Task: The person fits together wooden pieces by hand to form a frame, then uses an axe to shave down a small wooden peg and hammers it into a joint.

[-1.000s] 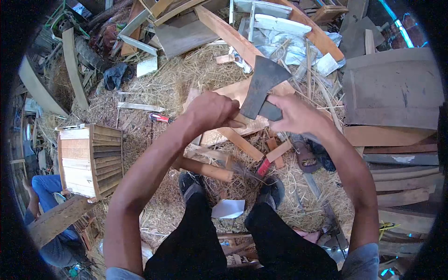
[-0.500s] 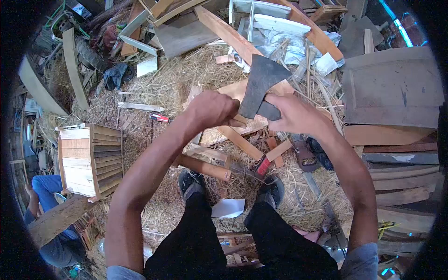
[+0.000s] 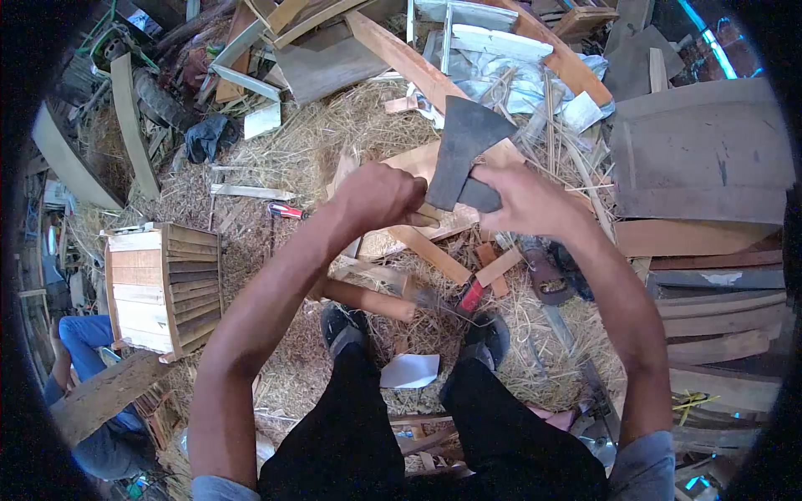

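An axe [image 3: 468, 142] with a dark, wide blade is held out in front of me above the wood pieces. My left hand [image 3: 380, 192] is closed around its wooden handle, close to the head; most of that handle is hidden by the fist. My right hand [image 3: 535, 200] grips the back of the axe head, thumb on top and fingers underneath. Below the hands lie a light wooden strip [image 3: 434, 257] and a tool's red handle [image 3: 472, 295]. A round wooden piece [image 3: 368, 299] lies near my left foot.
Wood shavings and straw cover the ground. A slatted wooden box [image 3: 138, 288] stands at left, near another person's blue-clad leg [image 3: 83, 330]. Curved boards [image 3: 727, 313] are stacked at right under a large panel [image 3: 702, 154]. White paper [image 3: 409, 371] lies between my feet.
The axe head has shifted very slightly left and up, with both hands keeping their hold. Otherwise the scene looks the same.
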The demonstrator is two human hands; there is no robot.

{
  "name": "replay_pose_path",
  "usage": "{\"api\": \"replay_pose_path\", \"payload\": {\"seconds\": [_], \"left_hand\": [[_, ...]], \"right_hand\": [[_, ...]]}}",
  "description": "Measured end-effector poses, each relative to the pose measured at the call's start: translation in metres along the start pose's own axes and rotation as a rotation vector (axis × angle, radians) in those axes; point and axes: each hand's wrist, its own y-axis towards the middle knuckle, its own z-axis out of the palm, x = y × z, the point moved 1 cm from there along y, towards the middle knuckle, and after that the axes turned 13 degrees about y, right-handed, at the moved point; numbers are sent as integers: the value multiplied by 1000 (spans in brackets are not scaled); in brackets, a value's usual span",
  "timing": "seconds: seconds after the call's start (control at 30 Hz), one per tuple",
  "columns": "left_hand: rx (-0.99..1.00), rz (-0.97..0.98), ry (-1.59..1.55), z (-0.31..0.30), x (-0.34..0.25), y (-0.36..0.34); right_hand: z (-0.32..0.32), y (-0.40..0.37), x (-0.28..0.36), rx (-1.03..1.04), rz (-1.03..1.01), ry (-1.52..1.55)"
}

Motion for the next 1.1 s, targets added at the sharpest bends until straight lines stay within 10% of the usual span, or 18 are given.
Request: {"api": "replay_pose_path", "payload": {"seconds": [1.1], "left_hand": [[-25, 3, 29, -1, -2, -1]], "right_hand": [[0, -2, 14, -54, 4, 95]]}}
